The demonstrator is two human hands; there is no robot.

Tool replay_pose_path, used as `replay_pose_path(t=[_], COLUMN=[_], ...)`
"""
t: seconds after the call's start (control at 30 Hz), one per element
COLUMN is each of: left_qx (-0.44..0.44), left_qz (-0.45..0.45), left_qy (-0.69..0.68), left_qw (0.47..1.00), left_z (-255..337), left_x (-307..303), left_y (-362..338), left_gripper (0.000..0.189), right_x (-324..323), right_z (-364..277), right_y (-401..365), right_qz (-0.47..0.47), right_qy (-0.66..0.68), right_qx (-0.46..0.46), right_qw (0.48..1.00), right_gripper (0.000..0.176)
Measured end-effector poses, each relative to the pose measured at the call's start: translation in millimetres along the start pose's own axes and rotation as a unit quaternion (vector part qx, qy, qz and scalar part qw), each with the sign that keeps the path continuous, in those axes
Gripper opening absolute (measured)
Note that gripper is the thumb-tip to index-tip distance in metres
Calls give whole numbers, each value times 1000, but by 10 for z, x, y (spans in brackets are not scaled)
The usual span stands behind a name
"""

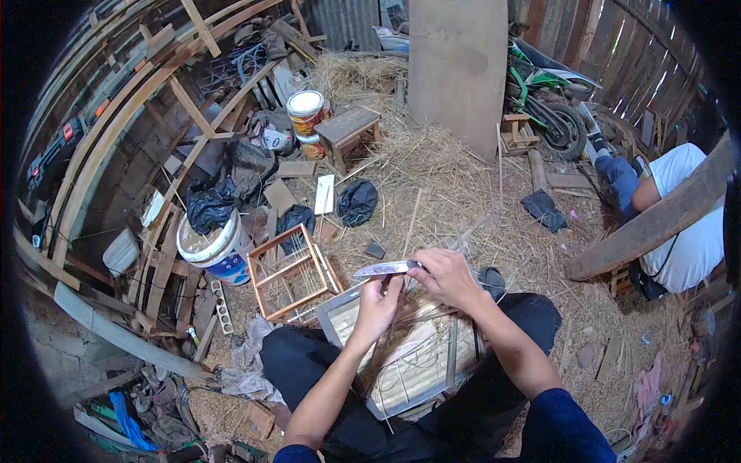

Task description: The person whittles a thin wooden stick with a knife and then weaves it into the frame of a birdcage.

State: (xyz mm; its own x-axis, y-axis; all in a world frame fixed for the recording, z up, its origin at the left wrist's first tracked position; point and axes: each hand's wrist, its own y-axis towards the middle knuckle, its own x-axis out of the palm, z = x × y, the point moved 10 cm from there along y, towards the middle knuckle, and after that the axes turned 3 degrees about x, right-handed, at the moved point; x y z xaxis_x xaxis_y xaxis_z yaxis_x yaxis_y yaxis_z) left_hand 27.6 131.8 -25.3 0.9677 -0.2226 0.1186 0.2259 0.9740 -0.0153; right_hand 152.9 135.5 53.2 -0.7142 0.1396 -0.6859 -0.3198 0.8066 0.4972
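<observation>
My right hand (445,278) is closed round the dark handle of a knife (384,268), whose blade points left. Just below the blade, my left hand (376,306) has its fingers pressed together on something thin that I cannot make out. Under both hands a framed panel (340,310) with pale ribbed slats lies tilted across my lap. Thin strips and stalks (401,363) are scattered over the panel, together with some darker sticks.
A small wooden frame (279,268) stands left of the panel, near a white bucket (212,251). Farther off are a stool (349,127), paint cans (306,116) and a motorcycle (552,116). Another person (683,224) sits at the right behind a beam (656,216). Straw covers the floor.
</observation>
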Motion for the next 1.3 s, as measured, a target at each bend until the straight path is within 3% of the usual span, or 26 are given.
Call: replay_pose_path(t=[0.5,0.77,1.07,1.3], left_qx=[-2,4,79,90], left_qz=[14,42,79,55], left_qy=[1,17,88,101], left_qw=[1000,999,990,989], left_z=[51,141,185,77], left_x=[-141,-279,-222,-110], left_y=[-56,-112,-100,-80], left_gripper=[22,21,21,20], right_x=[117,254,100,30], right_z=[-37,-58,-38,4], right_y=[47,77,76,-22], right_qz=[-51,-44,1,6], right_qy=[5,13,-19,-72], right_qx=[34,21,-2,-22], right_qw=[998,999,1000,997], right_gripper=[27,30,28,26])
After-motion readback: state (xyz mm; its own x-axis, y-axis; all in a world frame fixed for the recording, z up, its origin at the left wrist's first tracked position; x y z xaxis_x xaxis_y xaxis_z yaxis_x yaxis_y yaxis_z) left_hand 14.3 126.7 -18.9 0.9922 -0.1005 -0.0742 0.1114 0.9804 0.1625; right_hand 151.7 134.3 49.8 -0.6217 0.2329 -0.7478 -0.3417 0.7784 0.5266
